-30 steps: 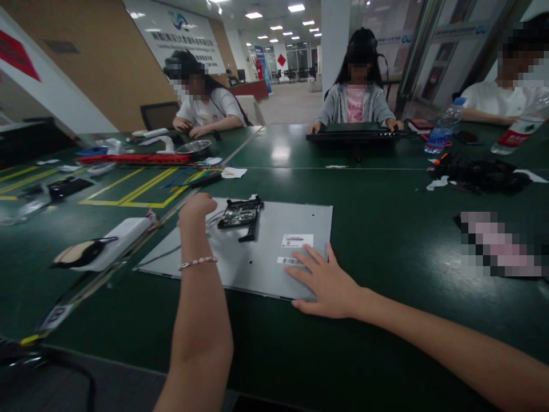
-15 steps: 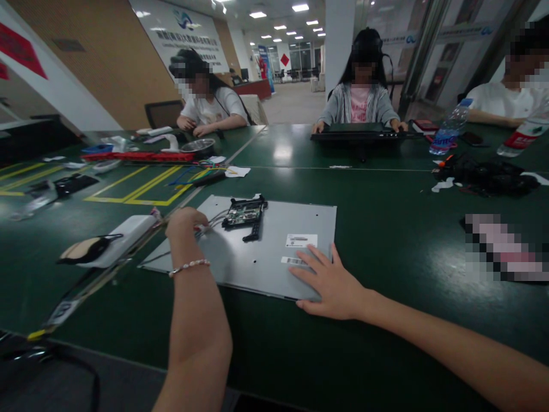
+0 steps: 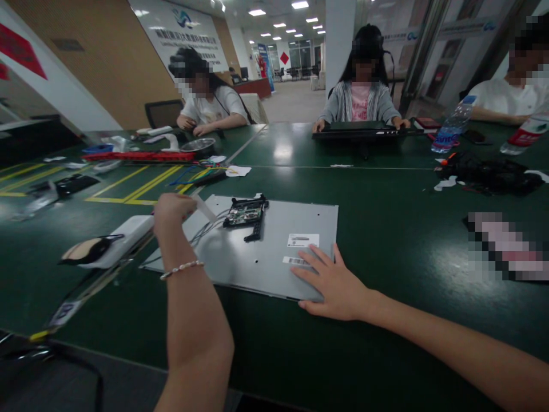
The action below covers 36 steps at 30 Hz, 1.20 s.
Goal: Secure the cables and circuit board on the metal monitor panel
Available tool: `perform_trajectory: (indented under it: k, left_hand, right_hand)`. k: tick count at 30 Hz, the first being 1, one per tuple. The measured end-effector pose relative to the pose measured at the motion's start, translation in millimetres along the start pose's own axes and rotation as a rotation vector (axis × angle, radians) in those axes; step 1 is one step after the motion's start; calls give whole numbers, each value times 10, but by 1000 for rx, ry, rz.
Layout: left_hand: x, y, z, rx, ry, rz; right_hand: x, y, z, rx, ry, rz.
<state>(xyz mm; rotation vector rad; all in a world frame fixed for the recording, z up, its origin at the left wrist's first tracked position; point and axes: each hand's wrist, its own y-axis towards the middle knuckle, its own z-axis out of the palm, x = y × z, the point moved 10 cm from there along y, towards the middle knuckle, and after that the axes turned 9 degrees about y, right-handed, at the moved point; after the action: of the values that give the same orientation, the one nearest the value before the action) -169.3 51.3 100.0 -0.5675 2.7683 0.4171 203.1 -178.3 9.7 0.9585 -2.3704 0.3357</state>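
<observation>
A flat grey metal panel (image 3: pixel 274 220) lies on the green table, with a circuit board in a black frame (image 3: pixel 246 214) on it and thin grey cables (image 3: pixel 206 232) running from the board to the left. Above the panel's left side, my left hand (image 3: pixel 174 212) is closed on a whitish strip (image 3: pixel 206 208) that sticks out to the right of its fingers. My right hand (image 3: pixel 332 283) rests with spread fingers on the panel's near right corner, beside two white labels (image 3: pixel 303 240).
A white power strip (image 3: pixel 124 237) with a beige and black object lies left of the panel. At the right are a phone (image 3: pixel 506 246), black cables (image 3: pixel 493 174) and two bottles. Across the table, one person holds a dark flat screen (image 3: pixel 364 131); others sit beside.
My left hand has lifted and moved a little left, up from the cables, and the whitish strip now shows in its fingers. My right hand stays on the panel.
</observation>
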Motion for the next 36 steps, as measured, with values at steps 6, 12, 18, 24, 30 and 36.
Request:
perform_trajectory:
  k: [6,12,18,24,30,36]
  left_hand:
    - [-583,-130,150,-22,-498,-62]
    - [-1049,-273,800,82,-606,-72]
    - [-887,-231,1064,204,-439,-144]
    - [-1043,-154,850,139,-133,99]
    - [-1454,-342,1054,277,296,430]
    - [-1476,-428,1149,299,409,487]
  right_hand:
    - [-3,1,-6,-13,-10,-8]
    - [-24,29,6,-10,-20,-3]
    - [-17,29,10,-17,-17,-17]
    - [-21,27,18,-19,-40,-4]
    - [-23,17,5,-9,-29,0]
    - [-19,18,-1,-12,-34,-5]
